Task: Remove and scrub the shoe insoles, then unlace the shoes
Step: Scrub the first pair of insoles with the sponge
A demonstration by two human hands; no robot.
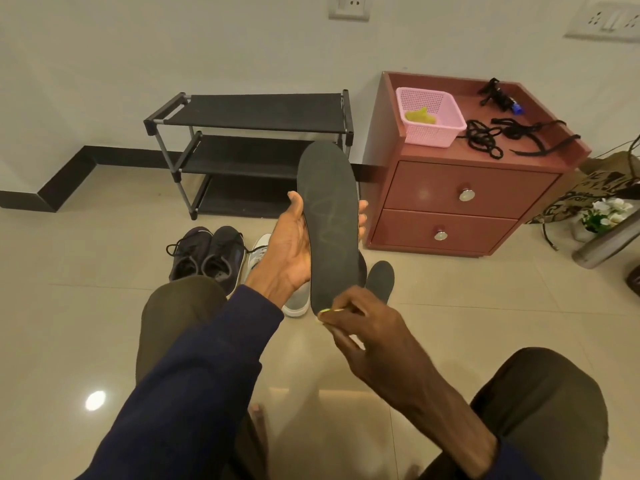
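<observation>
Nearest, the right hand [363,327] hangs low between the knees, its fingers [341,308] curled and pinching a small yellow-green scrap [325,310], too little of it showing to name; it sits at the lower end of the held insole [332,220], touching it or just short, I cannot tell which. Just beyond, the left hand [291,247] grips that insole at mid-length, thumb on its left edge, fingertips wrapped round the right edge. The insole stands nearly upright in the air, dark face toward the person, long axis running up and away from the right hand; so any scrubbing stroke would likely travel up that axis, the right hand being the free one. On the floor behind lie a second insole [381,278], a grey-white shoe [298,301] and a dark pair of shoes [207,254] with laces in. Farther off stand a black shoe rack [249,147] and a red-brown cabinet [467,202]; its top surface carries a pink basket [440,133] and loose black laces [485,136].
</observation>
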